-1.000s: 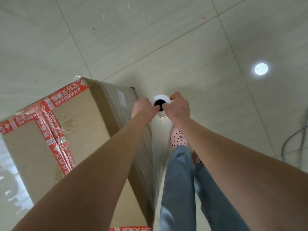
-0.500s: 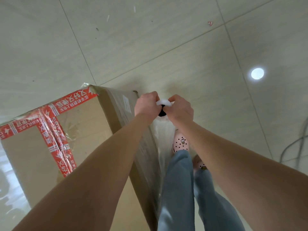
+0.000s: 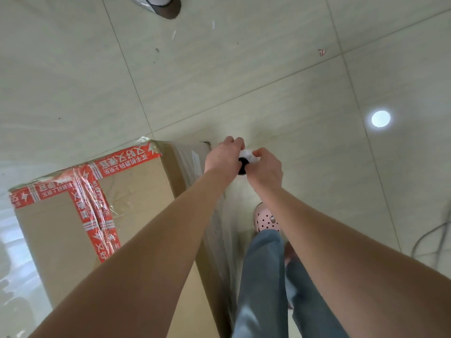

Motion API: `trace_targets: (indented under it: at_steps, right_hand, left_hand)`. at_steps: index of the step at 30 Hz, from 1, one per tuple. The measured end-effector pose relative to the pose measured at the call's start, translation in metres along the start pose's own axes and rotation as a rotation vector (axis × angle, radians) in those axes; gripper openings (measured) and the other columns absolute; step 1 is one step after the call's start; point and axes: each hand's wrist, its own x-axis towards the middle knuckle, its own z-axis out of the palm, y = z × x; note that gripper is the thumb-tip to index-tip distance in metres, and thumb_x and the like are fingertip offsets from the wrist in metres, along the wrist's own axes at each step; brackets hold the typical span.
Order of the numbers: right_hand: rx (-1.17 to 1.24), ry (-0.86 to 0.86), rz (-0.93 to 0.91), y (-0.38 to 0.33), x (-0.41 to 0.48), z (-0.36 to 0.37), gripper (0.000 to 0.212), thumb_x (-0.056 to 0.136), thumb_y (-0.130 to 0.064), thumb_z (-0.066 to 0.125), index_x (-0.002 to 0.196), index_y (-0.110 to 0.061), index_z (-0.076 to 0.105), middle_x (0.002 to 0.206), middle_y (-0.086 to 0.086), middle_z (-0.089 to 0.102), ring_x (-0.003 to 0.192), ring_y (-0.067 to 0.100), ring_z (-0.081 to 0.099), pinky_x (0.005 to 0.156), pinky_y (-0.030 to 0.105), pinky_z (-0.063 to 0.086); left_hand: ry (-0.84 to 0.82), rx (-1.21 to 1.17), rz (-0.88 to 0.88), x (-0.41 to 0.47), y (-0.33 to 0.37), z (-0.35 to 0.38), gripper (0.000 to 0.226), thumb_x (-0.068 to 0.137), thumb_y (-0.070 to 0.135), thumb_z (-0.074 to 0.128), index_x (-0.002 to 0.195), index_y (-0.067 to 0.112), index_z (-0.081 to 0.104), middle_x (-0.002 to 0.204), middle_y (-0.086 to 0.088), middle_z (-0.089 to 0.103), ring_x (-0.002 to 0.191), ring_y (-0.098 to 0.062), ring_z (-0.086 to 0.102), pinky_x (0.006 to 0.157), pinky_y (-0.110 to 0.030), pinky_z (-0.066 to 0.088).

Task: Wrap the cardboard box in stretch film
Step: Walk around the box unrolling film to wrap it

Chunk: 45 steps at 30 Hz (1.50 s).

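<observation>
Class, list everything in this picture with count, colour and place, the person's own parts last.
cardboard box: one, brown, left
tape: crossed strips, red with white print, box top
stretch film roll: one, white, black core, between the hands
film sheet: one, clear, along the box's right side
floor: pale tiles
cable: dark, right edge, count unclear
shoe: one, grey, another person's, top edge
clog: one, pink, below the right hand
jeans: blue, bottom centre
left hand: one, grips the roll
right hand: one, grips the roll

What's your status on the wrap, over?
Left hand and right hand grip stretch film roll. Film runs down cardboard box side. Another person's shoe ahead.
</observation>
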Motion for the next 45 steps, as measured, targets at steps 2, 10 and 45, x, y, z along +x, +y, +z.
trace_targets:
  at_steps: [2,10,45]
  right_hand:
    - [-0.006,0.004,-0.01,0.001,0.002,-0.001,0.026,0.085,-0.014,0.051,0.108,-0.023,0.058,0.091,-0.005,0.053,0.087,0.024,0.06,0.07,0.03,0.046]
    - [-0.032,-0.045,-0.064,-0.006,0.012,0.001,0.025,0.089,-0.021,0.05,0.114,-0.022,0.058,0.102,0.001,0.063,0.086,0.021,0.06,0.067,0.03,0.046]
    - [-0.327,-0.254,-0.235,-0.135,0.065,0.026,0.048,0.086,-0.028,0.057,0.132,-0.022,0.045,0.119,0.002,0.057,0.102,0.025,0.058,0.073,0.026,0.038]
  left_hand:
    - [-0.036,0.064,0.026,0.006,0.003,0.0,0.035,0.088,0.009,0.055,0.122,0.015,0.051,0.117,-0.008,0.05,0.101,-0.029,0.056,0.066,-0.034,0.04]
    - [-0.088,0.162,0.0,0.022,0.002,-0.013,0.023,0.088,0.007,0.049,0.11,0.014,0.052,0.11,-0.008,0.052,0.096,-0.029,0.055,0.066,-0.033,0.04]
    - [0.209,-0.777,-0.773,0.062,-0.08,-0.062,0.019,0.076,0.021,0.064,0.082,0.012,0.048,0.094,-0.014,0.065,0.079,-0.033,0.067,0.07,-0.041,0.058]
